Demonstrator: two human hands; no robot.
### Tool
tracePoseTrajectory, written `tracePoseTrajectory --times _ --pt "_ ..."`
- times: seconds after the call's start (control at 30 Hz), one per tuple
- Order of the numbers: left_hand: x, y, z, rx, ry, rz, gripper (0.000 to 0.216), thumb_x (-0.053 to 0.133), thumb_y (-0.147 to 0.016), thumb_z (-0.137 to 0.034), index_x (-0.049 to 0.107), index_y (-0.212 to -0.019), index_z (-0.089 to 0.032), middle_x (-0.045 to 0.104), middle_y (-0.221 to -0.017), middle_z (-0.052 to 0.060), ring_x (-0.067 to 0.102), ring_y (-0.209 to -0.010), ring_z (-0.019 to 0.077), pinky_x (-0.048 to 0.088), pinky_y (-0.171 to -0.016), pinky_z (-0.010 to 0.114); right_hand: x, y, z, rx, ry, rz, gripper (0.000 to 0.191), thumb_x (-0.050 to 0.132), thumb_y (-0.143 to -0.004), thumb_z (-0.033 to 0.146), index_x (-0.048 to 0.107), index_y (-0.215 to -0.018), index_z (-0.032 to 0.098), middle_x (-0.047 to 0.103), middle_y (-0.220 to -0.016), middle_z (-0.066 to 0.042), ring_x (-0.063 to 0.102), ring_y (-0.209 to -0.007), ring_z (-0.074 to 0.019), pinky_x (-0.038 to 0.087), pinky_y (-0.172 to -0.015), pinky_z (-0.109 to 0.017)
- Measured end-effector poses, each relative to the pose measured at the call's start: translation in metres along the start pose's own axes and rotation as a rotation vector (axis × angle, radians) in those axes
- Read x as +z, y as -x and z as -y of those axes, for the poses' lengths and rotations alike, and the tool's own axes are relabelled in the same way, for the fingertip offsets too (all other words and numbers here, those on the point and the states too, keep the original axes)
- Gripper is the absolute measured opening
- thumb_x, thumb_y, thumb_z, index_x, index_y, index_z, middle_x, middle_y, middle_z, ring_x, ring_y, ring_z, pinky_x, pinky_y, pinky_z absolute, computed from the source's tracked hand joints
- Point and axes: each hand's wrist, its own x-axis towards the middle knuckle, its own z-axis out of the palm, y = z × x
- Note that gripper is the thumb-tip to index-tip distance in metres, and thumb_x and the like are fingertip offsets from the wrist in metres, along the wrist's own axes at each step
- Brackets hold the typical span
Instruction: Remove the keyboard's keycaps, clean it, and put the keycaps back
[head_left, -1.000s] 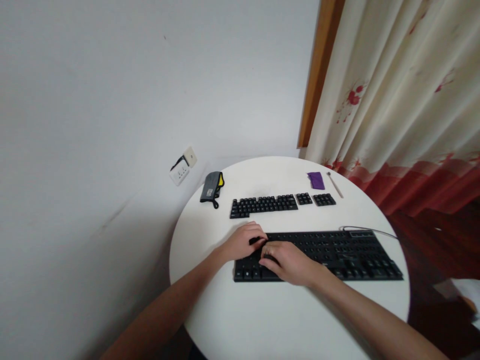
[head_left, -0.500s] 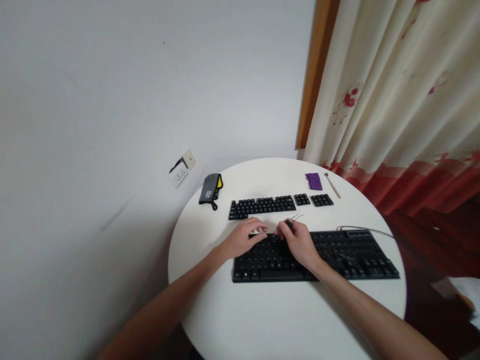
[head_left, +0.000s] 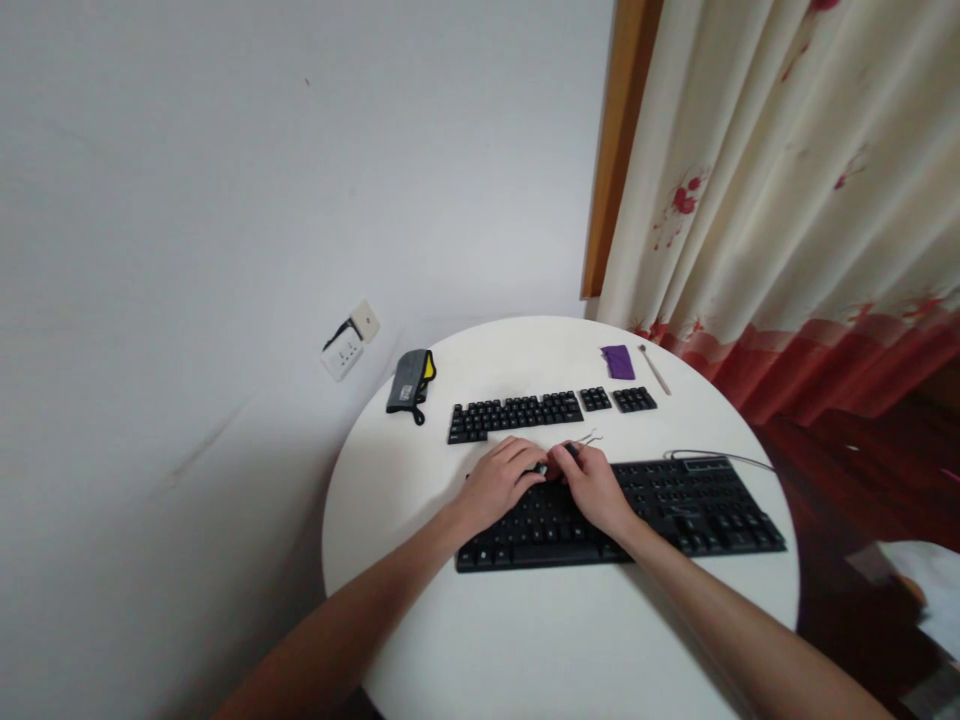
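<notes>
A black keyboard [head_left: 675, 510] lies across the front part of the round table, many of its keys off in the left part. My right hand [head_left: 596, 490] is closed round the black handle of a wire keycap puller [head_left: 571, 450], whose thin wire ends stick out beyond the fingers. My left hand [head_left: 504, 482] is over the upper left of the keyboard, fingers curled on a small dark keycap [head_left: 538, 468]. The two hands' fingertips meet or nearly meet, partly hiding the keycap.
Loose keycaps [head_left: 517, 412] stand in rows behind the keyboard, with two smaller blocks of keycaps [head_left: 634, 399] to their right. A grey pouch [head_left: 406, 382], a purple cloth [head_left: 619, 362] and a thin brush [head_left: 655, 370] lie farther back on the white table [head_left: 547, 630]. A cable [head_left: 720, 457] runs off right.
My left hand has moved in toward the right hand, and its fingers have closed on a keycap. The right hand still grips the puller. The view has shifted slightly.
</notes>
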Motion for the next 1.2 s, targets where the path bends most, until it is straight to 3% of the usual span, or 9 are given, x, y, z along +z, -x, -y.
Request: tracePoseTrajectory --times 0.2,0.3,0.47,0.6,0.7,0.87,1.2 --pt "-0.001 0.003 -0.007 0.046 -0.067 -0.003 0.018 0.055 -0.093 -0.026 0.067 -0.106 -0.025 0.060 -0.118 0.007 0.052 -0.111 0.0234 0.044 -0.099 0.042 0.000 0.001 -0.002 -0.009 0.025 -0.050 0.038 0.047 -0.093 0.045 0.061 -0.071 0.017 0.063 -0.062 -0.002 0.057 -0.060 -0.0169 0.043 -0.062 -0.027" --pt "0.000 0.002 -0.003 -0.007 -0.047 -0.087 0.013 0.062 -0.089 -0.030 0.070 -0.098 -0.026 0.059 -0.117 0.006 0.051 -0.112 0.0241 0.043 -0.099 0.043 0.000 0.001 -0.003 -0.009 0.022 -0.064 0.040 0.046 -0.094 0.046 0.062 -0.070 0.018 0.063 -0.061 -0.002 0.057 -0.058 -0.0170 0.043 -0.061 -0.027" --pt "-0.008 0.002 0.036 -0.248 -0.176 -0.312 0.011 0.076 -0.076 -0.028 0.072 -0.086 -0.028 0.053 -0.123 0.003 0.045 -0.113 0.0265 0.039 -0.100 0.046 0.001 0.002 -0.004 0.017 -0.027 -0.046 0.041 0.045 -0.094 0.046 0.065 -0.073 0.018 0.069 -0.068 -0.005 0.059 -0.061 -0.0179 0.045 -0.065 -0.028" --pt "-0.013 0.005 0.070 -0.361 -0.262 -0.290 0.014 0.083 -0.068 -0.028 0.074 -0.077 -0.031 0.052 -0.123 0.001 0.043 -0.113 0.0288 0.035 -0.097 0.049 0.002 0.002 -0.004 0.032 -0.040 -0.031 0.040 0.046 -0.094 0.046 0.065 -0.073 0.018 0.070 -0.069 -0.005 0.059 -0.062 -0.0178 0.046 -0.065 -0.028" --pt "-0.012 0.007 0.078 -0.390 -0.286 -0.258 0.015 0.085 -0.065 -0.030 0.074 -0.075 -0.032 0.052 -0.124 0.000 0.042 -0.114 0.0296 0.034 -0.095 0.050 0.002 0.003 -0.003 0.029 -0.041 -0.022 0.039 0.046 -0.094 0.045 0.064 -0.073 0.018 0.070 -0.070 -0.004 0.059 -0.062 -0.0173 0.045 -0.066 -0.028" --pt "-0.009 0.008 0.078 -0.410 -0.306 -0.254 0.017 0.084 -0.066 -0.031 0.074 -0.080 -0.031 0.052 -0.123 0.002 0.043 -0.112 0.0295 0.035 -0.092 0.047 0.001 0.004 -0.001 0.032 -0.043 -0.017 0.040 0.046 -0.094 0.046 0.065 -0.072 0.017 0.070 -0.070 -0.005 0.059 -0.062 -0.0172 0.045 -0.066 -0.028" --pt "-0.009 0.006 0.082 -0.506 -0.360 -0.282 0.050 0.086 -0.062 -0.032 0.066 -0.107 -0.032 0.049 -0.124 0.004 0.042 -0.114 0.0304 0.037 -0.093 0.044 0.002 0.004 -0.002 0.020 -0.064 -0.014 0.041 0.046 -0.094 0.047 0.065 -0.074 0.017 0.070 -0.070 -0.005 0.059 -0.062 -0.0170 0.045 -0.066 -0.028"
